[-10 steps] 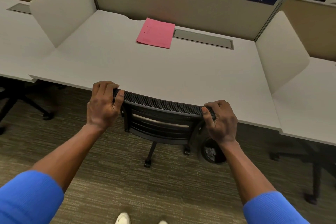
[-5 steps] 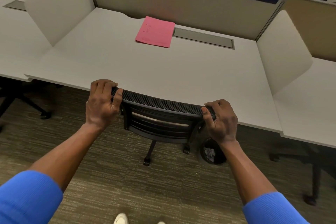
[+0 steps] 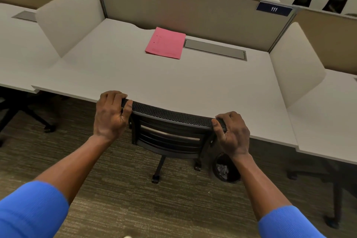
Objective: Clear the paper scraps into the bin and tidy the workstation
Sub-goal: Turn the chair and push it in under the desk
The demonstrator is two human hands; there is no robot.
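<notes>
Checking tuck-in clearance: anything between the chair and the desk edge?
Nothing visible. Left hand and right hand grip the chair backrest at the desk front edge. The bin stands to its right.

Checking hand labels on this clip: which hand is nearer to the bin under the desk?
Right. The right hand grips the chair back's right end, just above the bin. The left hand grips the other end, well off to the bin's left.

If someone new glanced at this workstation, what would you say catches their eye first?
The pink folder lying at the back of the pale desk stands out most. Next, the left hand and right hand each close a grip on the black chair's mesh top edge, with a bin holding crumpled paper under the desk.
</notes>
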